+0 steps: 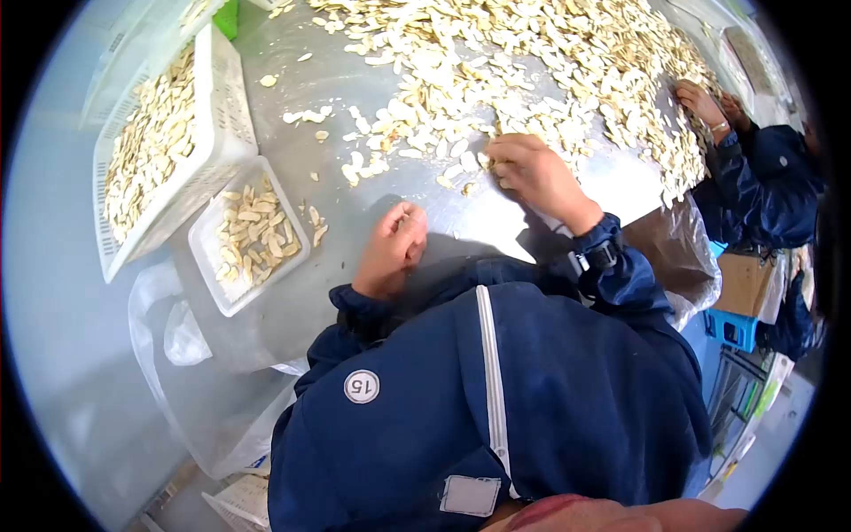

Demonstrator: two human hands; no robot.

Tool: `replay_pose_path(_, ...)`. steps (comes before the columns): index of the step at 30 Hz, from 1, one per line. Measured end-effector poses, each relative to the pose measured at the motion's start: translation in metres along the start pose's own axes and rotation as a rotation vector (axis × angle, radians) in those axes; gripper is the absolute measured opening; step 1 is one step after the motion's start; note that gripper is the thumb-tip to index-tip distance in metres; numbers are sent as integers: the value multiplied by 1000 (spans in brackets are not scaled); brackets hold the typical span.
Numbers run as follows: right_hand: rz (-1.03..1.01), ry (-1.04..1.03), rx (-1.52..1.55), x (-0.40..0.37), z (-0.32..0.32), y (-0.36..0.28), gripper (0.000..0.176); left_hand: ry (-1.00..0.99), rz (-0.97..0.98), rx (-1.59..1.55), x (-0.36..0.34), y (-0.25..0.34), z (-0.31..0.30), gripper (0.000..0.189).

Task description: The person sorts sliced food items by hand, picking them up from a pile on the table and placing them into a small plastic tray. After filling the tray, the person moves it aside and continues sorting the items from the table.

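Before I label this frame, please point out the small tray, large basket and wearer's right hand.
Small tray (210, 259): head view, left wall.
Large basket (226, 99): head view, right side wall.
Right hand (543, 181): head view, back of the hand.

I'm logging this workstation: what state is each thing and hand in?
Pale slices: loose, thickly spread
Right hand: fingers bent, at the slices
Left hand: fingers curled, contents unclear
Large basket: well filled with slices
Small tray: partly filled with slices
Metal table: partly covered
Co-worker's hand: at the slices
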State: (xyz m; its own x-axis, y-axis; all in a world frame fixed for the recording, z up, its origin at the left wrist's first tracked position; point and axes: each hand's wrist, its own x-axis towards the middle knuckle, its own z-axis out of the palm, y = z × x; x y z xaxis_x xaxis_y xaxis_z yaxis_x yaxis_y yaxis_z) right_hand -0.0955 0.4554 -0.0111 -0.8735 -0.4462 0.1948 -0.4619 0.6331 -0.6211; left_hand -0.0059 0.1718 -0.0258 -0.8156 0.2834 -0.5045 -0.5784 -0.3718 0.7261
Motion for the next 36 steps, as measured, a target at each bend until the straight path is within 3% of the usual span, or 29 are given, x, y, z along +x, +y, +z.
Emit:
replay_pose_path(4, 209, 279, -334, -30, -27, 45, 27, -91, 162, 307, 22, 21, 15, 20)
replay_pose_path(7, 225, 349, -287, -25, -24, 33, 28, -63, 298, 554, 65, 28, 45, 18)
replay_pose_path(10, 131, 290, -283, -17, -13, 19, 29, 30, 684, 990, 113, 29, 78, 22)
replay_pose_path(12, 137, 202, -268, -20, -12, 16, 26, 145, 587, 1285, 131, 33, 101, 29)
replay_pose_path(14, 121, 253, -235, -34, -11, 20, 25, 223, 467, 1518, 142, 36, 118, 38)
replay_pose_path(21, 378, 384, -338, -92, -38, 50, 25, 138, 639, 1524, 146, 23, 106, 28)
replay_pose_path(26, 319, 421, -266, -69, -40, 48, 25, 98, 617, 1565, 141, 22, 103, 35)
replay_pose_path(28, 273, 469, -391, -44, -30, 51, 27, 76, 547, 1565, 134, 31, 106, 38)
replay_pose_path(31, 212, 435, -425, -33, -26, 63, 26, 85, 650, 1479, 128, 33, 95, 40)
replay_pose_path(34, 128, 371, -348, -40, -34, 66, 21, 47, 718, 1318, 120, 35, 74, 41)
replay_pose_path(36, 84, 330, -287, -55, -43, 62, 19, -6, 580, 1046, 109, 40, 61, 41)
